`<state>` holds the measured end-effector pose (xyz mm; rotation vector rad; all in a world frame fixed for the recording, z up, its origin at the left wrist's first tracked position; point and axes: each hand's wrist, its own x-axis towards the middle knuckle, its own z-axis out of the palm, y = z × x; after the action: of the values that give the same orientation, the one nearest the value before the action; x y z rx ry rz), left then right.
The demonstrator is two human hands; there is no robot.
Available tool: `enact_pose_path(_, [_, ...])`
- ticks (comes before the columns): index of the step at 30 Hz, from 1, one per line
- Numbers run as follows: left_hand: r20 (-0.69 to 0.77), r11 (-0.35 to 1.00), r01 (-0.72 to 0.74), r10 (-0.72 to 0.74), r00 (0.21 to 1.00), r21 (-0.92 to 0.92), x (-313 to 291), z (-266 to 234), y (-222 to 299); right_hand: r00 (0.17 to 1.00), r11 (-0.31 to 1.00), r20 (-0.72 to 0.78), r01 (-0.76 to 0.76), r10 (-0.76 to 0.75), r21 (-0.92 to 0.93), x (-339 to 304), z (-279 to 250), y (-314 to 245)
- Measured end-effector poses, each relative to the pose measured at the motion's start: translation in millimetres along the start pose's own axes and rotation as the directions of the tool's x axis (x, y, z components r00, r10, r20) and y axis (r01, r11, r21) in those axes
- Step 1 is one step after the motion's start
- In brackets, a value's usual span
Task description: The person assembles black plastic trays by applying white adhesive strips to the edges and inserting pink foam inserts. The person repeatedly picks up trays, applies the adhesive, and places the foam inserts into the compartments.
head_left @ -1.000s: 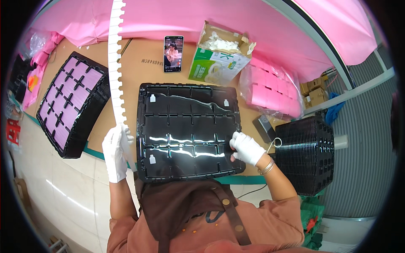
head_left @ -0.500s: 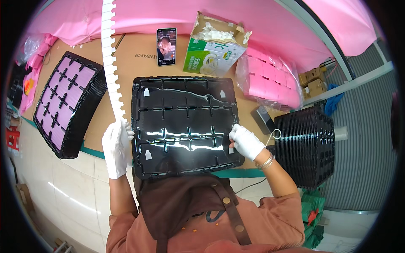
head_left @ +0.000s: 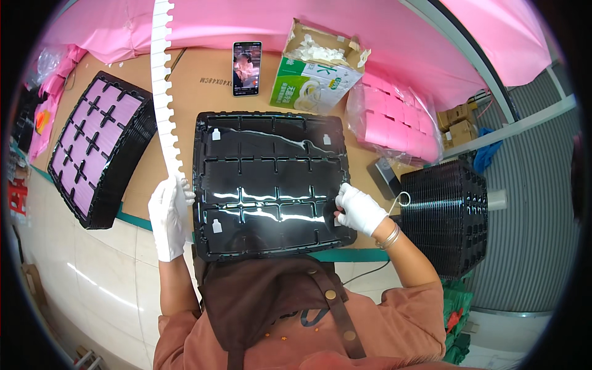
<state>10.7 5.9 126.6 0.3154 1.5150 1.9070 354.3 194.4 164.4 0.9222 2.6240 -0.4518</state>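
A glossy black plastic tray (head_left: 277,176) with cross-shaped ridges lies in front of me. White stickers (head_left: 216,226) sit near three of its corners. At its near right corner, the curled, pinched fingers of my gloved right hand (head_left: 361,211) are on another small white sticker (head_left: 337,222), partly covered by the fingertips. Beside the tray's left edge, my gloved left hand (head_left: 168,216) is closed on a long white strip of stickers (head_left: 161,80). The strip rises past the far edge of the table, its notched side facing right.
Stacked black trays with a lilac-lined top (head_left: 92,145) stand at the left; another black stack (head_left: 444,216) is at the right. Behind the tray are a phone (head_left: 246,69), an open carton (head_left: 314,80) of white scraps and wrapped pink sheets (head_left: 398,120). A dark box (head_left: 384,177) sits nearby.
My right fingers have shifted slightly on the sticker at the near right corner. My left hand keeps hold of the strip, and the tray stays in place.
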Motion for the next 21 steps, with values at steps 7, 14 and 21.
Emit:
enact_pose_path(7, [0.003, 1.000, 0.012, -0.012, 1.000, -0.021, 4, -4, -4, 1.000, 0.999, -0.008, 0.022, -0.021, 0.041, -1, 0, 3])
enact_pose_path(14, [-0.013, 0.999, -0.024, 0.025, 1.000, 0.044, 4, -9, -6, 1.000, 0.995, -0.030, -0.007, 0.010, 0.095, -8, 11, 7])
enact_pose_path(21, [-0.023, 0.998, -0.012, 0.014, 1.000, 0.059, 5, -11, -8, 0.992, 1.000, -0.123, -0.012, 0.008, -0.029, -9, 24, 4])
